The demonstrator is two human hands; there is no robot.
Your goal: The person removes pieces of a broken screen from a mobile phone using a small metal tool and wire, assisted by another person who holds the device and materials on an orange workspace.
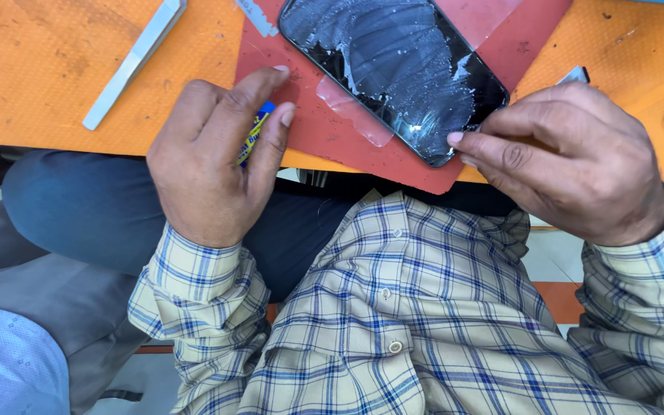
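Your left hand (213,157) rests at the table's (55,69) near edge, fingers curled around a small blue-and-yellow object (255,132), perhaps a blade. Your right hand (570,157) pinches the near corner of the cracked phone (393,65) on the red mat (332,131). Its glass looks smeared and partly lifted, with most left to free.

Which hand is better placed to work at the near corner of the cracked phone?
Probably the right hand: its fingertips already touch the cracked phone at that corner. The left hand holds a small blue-yellow item.
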